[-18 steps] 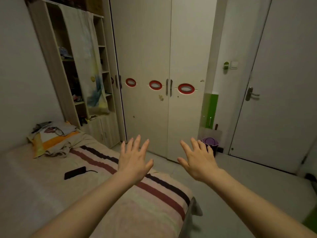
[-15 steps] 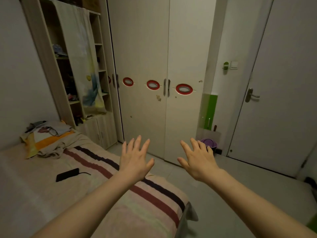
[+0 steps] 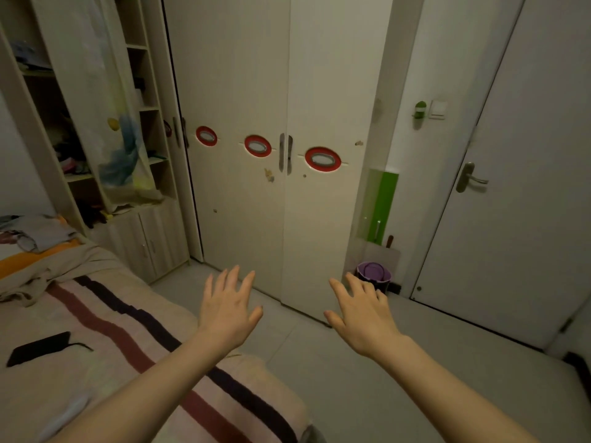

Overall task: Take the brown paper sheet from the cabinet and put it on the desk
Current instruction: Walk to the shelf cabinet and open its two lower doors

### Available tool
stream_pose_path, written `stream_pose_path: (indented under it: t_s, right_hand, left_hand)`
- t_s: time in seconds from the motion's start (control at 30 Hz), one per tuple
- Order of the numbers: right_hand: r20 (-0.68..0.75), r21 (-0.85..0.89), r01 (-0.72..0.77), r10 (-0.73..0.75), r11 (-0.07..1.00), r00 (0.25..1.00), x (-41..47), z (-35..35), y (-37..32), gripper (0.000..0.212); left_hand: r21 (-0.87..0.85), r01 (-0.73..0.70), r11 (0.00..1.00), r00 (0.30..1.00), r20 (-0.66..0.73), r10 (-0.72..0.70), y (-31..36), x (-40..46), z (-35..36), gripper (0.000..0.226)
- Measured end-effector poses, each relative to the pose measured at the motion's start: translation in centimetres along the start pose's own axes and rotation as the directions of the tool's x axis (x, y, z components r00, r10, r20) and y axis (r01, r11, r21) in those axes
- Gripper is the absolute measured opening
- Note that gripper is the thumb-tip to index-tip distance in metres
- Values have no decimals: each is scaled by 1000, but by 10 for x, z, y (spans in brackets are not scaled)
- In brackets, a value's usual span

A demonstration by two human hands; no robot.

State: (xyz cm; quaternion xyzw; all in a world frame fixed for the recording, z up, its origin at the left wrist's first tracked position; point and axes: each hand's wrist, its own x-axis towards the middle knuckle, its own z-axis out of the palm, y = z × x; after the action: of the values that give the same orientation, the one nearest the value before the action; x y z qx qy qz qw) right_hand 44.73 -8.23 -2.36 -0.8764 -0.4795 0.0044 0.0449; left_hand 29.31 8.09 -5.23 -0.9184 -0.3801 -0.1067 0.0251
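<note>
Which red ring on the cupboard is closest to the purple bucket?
The right-hand red ring, just right of the two handles. It is the biggest in view and sits nearest above the purple bucket.

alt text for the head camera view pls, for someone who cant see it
Two bare, empty hands, left hand and right hand, reach forward with fingers spread toward a tall white cabinet whose doors are shut. A striped bed lies at left below open shelves; a closed room door stands at right.

Two empty hands, the left hand (image 3: 228, 310) and right hand (image 3: 361, 314), reach out flat toward the closed cabinet (image 3: 281, 91) beside a bed (image 3: 96, 330).
</note>
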Motion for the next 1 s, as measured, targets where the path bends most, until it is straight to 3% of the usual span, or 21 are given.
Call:
stream_pose_path:
  t_s: [0.5,0.73,1.0]
  right_hand:
    - [25,-18,24,-23,1000,999,265,14,137,67]
    - [88,-6,246,-244,969,966,435,42,162,66]
    - [164,38,496,-495,867,853,587,64,130,65]
  left_hand:
    - [-29,-73,997,997,14,74,99,290,81,68]
    - [-1,156,988,987,49,-155,86,405,138,68]
    - [71,457,886,880,111,-463,41,466,169,65]
